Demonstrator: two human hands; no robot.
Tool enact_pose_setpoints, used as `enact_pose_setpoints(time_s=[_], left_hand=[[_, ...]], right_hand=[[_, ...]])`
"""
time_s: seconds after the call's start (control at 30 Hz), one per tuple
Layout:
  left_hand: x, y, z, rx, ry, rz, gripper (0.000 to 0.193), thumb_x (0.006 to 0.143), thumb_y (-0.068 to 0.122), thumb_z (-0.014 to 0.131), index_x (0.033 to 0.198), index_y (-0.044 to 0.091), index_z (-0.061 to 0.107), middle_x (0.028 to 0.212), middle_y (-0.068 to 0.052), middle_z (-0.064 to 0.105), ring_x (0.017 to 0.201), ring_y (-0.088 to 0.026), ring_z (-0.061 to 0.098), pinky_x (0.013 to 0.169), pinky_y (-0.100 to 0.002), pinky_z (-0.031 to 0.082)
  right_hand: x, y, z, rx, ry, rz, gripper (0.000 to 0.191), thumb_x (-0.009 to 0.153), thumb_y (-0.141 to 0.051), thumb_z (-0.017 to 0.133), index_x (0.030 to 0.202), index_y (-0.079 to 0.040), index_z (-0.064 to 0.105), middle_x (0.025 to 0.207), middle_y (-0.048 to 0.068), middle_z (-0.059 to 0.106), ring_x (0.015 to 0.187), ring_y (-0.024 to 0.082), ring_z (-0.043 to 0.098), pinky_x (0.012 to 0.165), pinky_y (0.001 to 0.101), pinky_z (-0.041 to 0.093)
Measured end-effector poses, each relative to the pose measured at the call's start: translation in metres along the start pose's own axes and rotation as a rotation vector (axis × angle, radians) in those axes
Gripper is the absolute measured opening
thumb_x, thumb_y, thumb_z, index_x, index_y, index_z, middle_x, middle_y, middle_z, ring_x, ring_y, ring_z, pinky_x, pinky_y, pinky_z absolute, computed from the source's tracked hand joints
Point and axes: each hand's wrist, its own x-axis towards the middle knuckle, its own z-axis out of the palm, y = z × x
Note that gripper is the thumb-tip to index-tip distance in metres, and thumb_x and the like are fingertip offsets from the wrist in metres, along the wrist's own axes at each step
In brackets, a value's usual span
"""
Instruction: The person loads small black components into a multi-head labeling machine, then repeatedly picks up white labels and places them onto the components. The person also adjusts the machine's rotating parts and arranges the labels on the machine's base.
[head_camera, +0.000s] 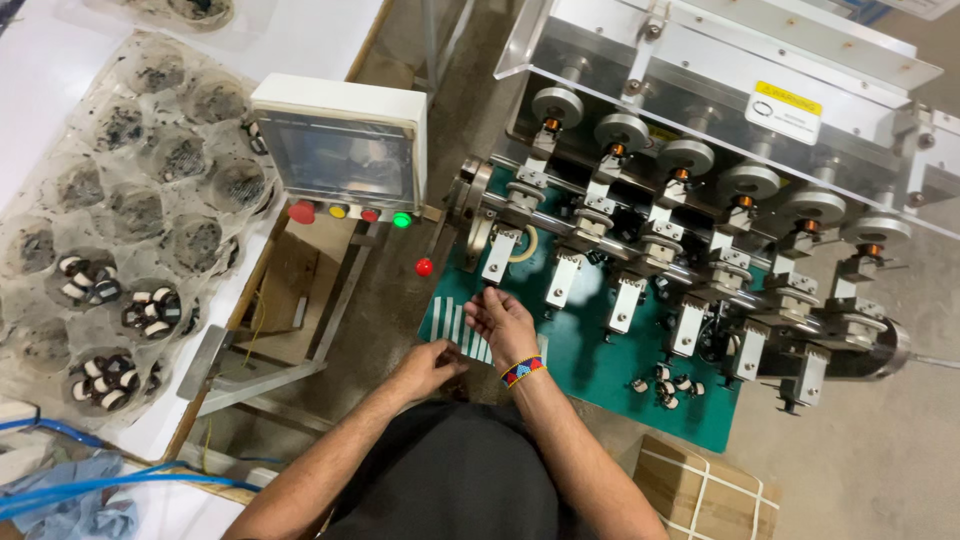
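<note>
Green base plate (600, 350) of the winding machine (700, 190): both hands at its near-left edge, beside the white stripes (455, 325). Right hand (502, 320) fingers curled loosely below the first white holder (498, 252), grip contents unclear. Left hand (428, 368) half-closed, touching the plate's edge. Metal rollers, smooth and round.

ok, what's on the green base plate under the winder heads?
On the green base plate: white strips by the hands, and a few small ring cores. The machine covers the plate's far part.
</note>
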Motion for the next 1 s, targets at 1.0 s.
enact_pose_setpoints(time_s=[1.0], left_hand=[[-0.045, 0.000, 0.101, 0.212, 0.130, -0.459, 0.058, 0.088, 0.061, 0.064, 0.092, 0.006, 0.081, 0.074, -0.014, 0.078, 0.071, -0.028, 0.075, 0.073, -0.041, 0.058]], right_hand=[[-0.083, -0.092, -0.345, -1.465, 0.830, -0.744, 0.077, 0.082, -0.058, 0.075, 0.144, -0.016, 0.058, 0.140, 0.023, 0.052, 0.135, 0.043, 0.046, 0.112, 0.0595, 0.036]])
